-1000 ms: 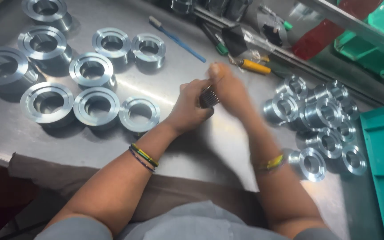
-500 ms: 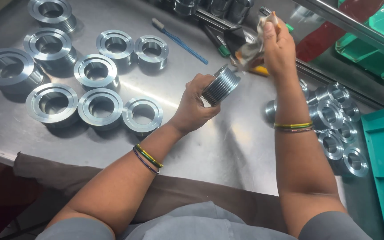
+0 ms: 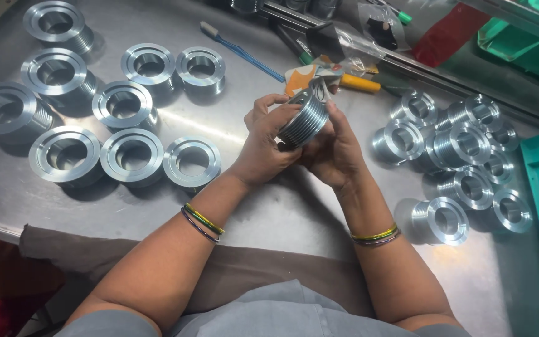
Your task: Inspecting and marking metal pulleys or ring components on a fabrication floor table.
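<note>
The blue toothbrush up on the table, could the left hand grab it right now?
Probably not at once: the left hand and right hand both hold a ribbed metal ring. The toothbrush itself lies uncovered.

**Bright overhead light, sharp centre**

Strong light from above glares off the steel table (image 3: 282,224) and the machined pulleys (image 3: 132,156). Soft, short shadows pool beside each part. Focus is crisp mid-frame; the corners bend and soften slightly.

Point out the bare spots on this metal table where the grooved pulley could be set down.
Bare patches on the table: the front strip between the forearms, and the gap between the blue brush and the left hand. Crowded: the left pulley group, the right pulley cluster, and the tools at the back.
</note>
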